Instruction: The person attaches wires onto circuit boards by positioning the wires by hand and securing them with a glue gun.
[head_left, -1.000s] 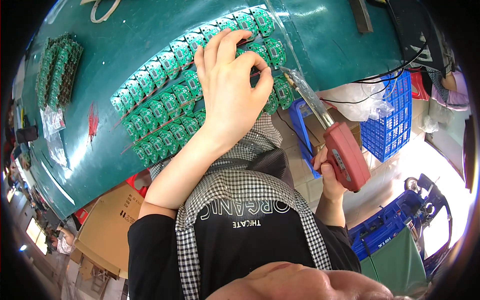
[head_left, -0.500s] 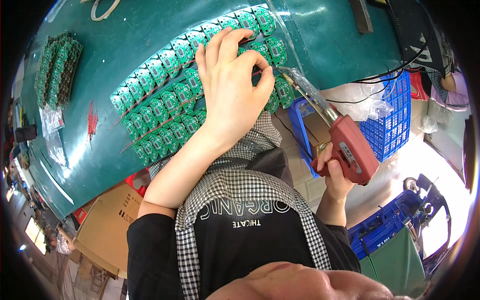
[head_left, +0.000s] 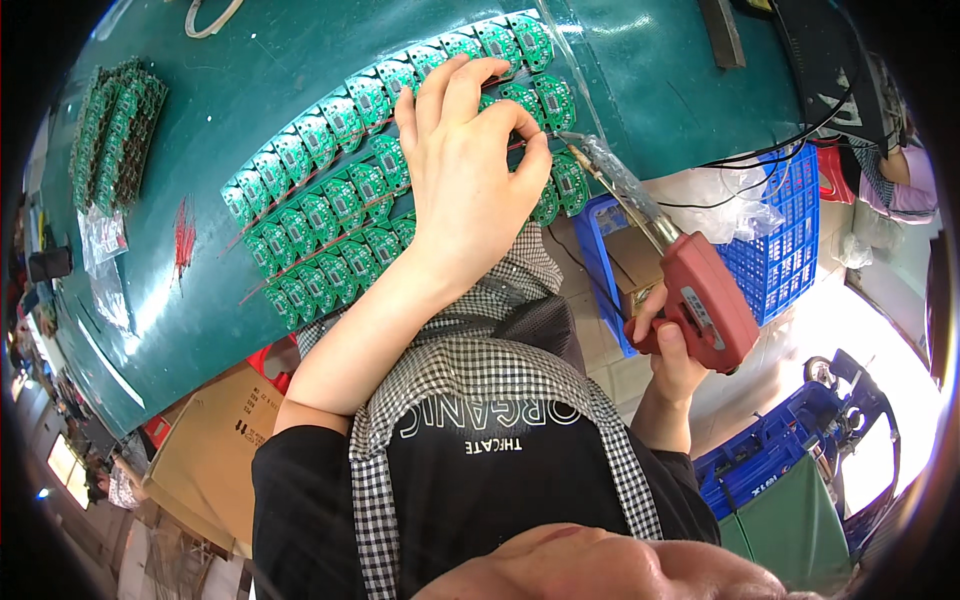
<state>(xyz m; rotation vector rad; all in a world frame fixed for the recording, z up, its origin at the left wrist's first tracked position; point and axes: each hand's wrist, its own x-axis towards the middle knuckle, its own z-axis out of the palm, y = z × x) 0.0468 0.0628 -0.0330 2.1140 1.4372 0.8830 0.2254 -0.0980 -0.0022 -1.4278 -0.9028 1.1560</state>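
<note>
Fingers (head_left: 518,112) of the left hand (head_left: 460,180): index and thumb are brought together in a narrow pinch over the boards; the others are spread and bent. Whether a wire lies in the pinch cannot be told; the spot is too small. Fingers of the right hand (head_left: 672,350) are wrapped round the grip of a red, pistol-shaped soldering gun (head_left: 710,305) with a long metal barrel (head_left: 648,222).

Location: green, rounded printed circuit boards (head_left: 368,97) lie in curved rows on the glossy green worktop (head_left: 650,90), partly beneath the left hand. The barrel's front end is just beside the pinch, at the right-hand end of the rows.

Caution, burns: if the gun is hot, a small slip of the right hand could bring its front end against the left thumb or index finger. The likely cause is the long reach from grip to tip, which magnifies any wrist tremor.

Caution, misplaced joint: should the left hand shift, the contact point could move and a neighbouring pad could be bridged.

Caution, disturbed rows: a dropped palm could push boards out of line.

Caution, overheating: prolonged contact could lift a pad.
</note>
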